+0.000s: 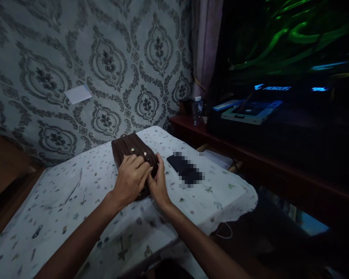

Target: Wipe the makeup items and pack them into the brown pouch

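A brown leather-look bag (133, 144) with shiny metal studs lies on a white cloth with a small leaf print. My left hand (131, 176) is closed over its near part, fingers curled against it; whether a zipper or strap is between them is hidden. Against the bag's right side, my right hand (159, 185) grips the edge with its thumb towards the left hand. Both hands nearly touch at the fingertips. To the right of the bag rests a dark flat rectangular object (182, 166), partly pixelated, that looks like a phone.
The printed cloth (218, 193) covers the surface and hangs over its right edge. A clear bottle (197, 110) stands on a reddish-brown ledge. Beyond it sit a blue-and-white flat box (250, 112) and a green-lit screen (291, 35). Patterned wallpaper (107, 62) rises behind.
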The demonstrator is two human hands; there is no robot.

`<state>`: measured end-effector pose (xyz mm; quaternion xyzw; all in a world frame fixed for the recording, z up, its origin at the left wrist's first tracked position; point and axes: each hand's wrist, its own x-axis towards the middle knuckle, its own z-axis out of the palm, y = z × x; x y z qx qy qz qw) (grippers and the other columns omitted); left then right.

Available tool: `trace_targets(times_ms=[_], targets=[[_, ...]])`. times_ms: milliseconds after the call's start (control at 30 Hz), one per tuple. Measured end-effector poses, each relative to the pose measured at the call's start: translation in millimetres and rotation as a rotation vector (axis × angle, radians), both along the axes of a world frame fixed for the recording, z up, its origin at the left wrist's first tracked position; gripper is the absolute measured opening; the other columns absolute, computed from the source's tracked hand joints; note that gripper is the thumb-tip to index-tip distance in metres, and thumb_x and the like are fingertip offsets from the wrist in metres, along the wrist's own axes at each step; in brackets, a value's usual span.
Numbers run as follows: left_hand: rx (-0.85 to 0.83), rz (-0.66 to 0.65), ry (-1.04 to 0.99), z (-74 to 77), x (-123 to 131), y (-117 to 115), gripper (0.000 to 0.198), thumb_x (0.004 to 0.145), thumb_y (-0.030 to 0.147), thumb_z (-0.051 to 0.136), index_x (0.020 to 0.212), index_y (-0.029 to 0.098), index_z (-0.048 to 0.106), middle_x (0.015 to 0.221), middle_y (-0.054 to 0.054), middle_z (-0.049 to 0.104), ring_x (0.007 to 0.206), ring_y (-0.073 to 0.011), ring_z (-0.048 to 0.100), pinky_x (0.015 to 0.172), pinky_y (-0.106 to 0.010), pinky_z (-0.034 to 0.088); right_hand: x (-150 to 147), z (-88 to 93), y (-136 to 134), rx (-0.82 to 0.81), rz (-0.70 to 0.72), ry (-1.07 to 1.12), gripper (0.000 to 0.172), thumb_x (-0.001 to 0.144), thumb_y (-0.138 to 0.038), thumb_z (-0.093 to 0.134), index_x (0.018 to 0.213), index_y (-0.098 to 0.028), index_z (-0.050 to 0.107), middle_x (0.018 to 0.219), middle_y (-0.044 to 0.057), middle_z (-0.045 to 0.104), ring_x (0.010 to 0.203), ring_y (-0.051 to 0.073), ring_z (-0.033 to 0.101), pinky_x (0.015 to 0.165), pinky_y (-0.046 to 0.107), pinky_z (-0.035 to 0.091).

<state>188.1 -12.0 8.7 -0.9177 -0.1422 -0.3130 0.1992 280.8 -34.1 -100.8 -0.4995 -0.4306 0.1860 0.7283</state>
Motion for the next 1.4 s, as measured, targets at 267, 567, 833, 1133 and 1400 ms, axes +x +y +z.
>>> trace_targets(times_ms=[267, 567, 833, 1133, 1400], targets=[[-0.095, 0.179, -0.133, 7.6, -36, 19, 0.029, 0.091, 0.012, 0.05, 0.119, 0.012, 0.058, 0.104, -0.012, 0.065, 0.097, -0.0271, 0.057, 0.083, -0.04, 0.047, -2, 9.1, -1, -0.045, 0.003, 0.098, 0.076, 0.088, -0.054, 0.055, 0.15, -0.017, 0.03, 0.158, 0.014, 0.031, 0.148, 0.026, 0.027, 0.122, 0.047, 0.023], [-0.542, 0.204, -0.394, 13.9, -46, 32, 0.013, 0.087, 0.018, 0.053, 0.086, 0.019, 0.065, 0.082, -0.002, 0.065, 0.077, -0.0169, 0.06, 0.062, -0.026, 0.041, -2, 11.7, -3, -0.046, 0.006, 0.072, 0.083, 0.082, -0.053, 0.064, 0.15, -0.019, 0.03, 0.156, 0.013, 0.032, 0.146, 0.027, 0.03, 0.122, 0.047, 0.025], [-0.454, 0.157, -0.366, 8.7, -39, 13, 0.015, 0.089, 0.017, 0.051, 0.082, 0.019, 0.063, 0.078, -0.002, 0.06, 0.077, -0.0174, 0.057, 0.067, -0.028, 0.043, 1, 13.9, -4, -0.015, 0.048, 0.089, 0.077, 0.087, -0.05, 0.06, 0.15, -0.019, 0.029, 0.158, 0.012, 0.03, 0.147, 0.023, 0.028, 0.123, 0.044, 0.023], [-0.281, 0.142, -0.25, -6.0, -45, -6, 0.018, 0.093, 0.012, 0.045, 0.091, 0.018, 0.062, 0.084, -0.005, 0.06, 0.083, -0.0214, 0.056, 0.072, -0.033, 0.044, -4, 11.9, -2, -0.069, -0.06, -0.035, 0.098, 0.072, -0.056, 0.073, 0.15, -0.018, 0.028, 0.154, 0.016, 0.033, 0.144, 0.032, 0.03, 0.12, 0.052, 0.025], [-0.495, 0.118, -0.354, 8.0, -47, -6, 0.013, 0.093, 0.018, 0.054, 0.087, 0.018, 0.065, 0.08, -0.002, 0.062, 0.077, -0.0167, 0.059, 0.067, -0.028, 0.045, -4, 14.1, 1, -0.073, -0.091, -0.09, 0.09, 0.076, -0.049, 0.072, 0.149, -0.019, 0.029, 0.152, 0.015, 0.037, 0.142, 0.031, 0.033, 0.118, 0.05, 0.026]])
